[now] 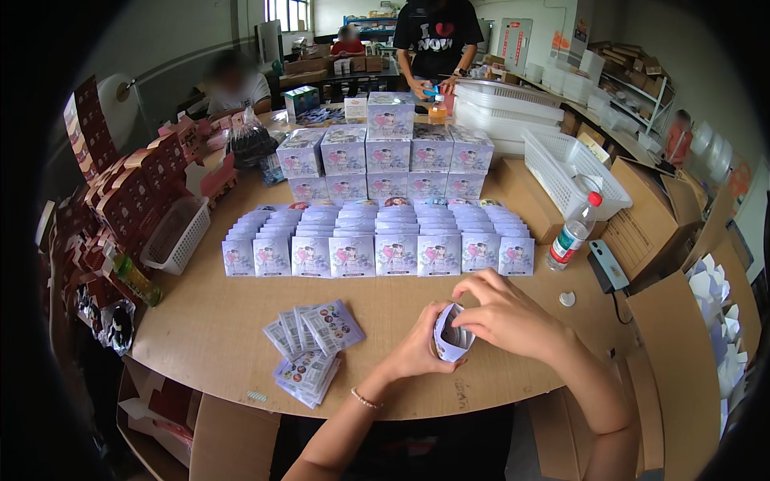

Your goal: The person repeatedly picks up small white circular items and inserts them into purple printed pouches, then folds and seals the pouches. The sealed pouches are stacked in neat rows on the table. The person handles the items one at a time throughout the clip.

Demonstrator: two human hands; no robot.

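Nearest us in the head view, our left forearm (341, 429) wore a beaded bracelet (366, 398). Our left hand (419, 346) gripped an open-topped lilac box (452, 351) at the near side of the table (216, 321). Our right hand (511, 314) curved over it, fingertips at its mouth; whether they pinched anything, we couldn't tell. From the box, we saw loose packets (329, 327) at nine o'clock, packet rows (353, 258) at eleven, and a red-capped bottle (566, 239) at two.

Red-capped bottle (571, 232) near white basket (553, 175), green bottle (135, 280) at left
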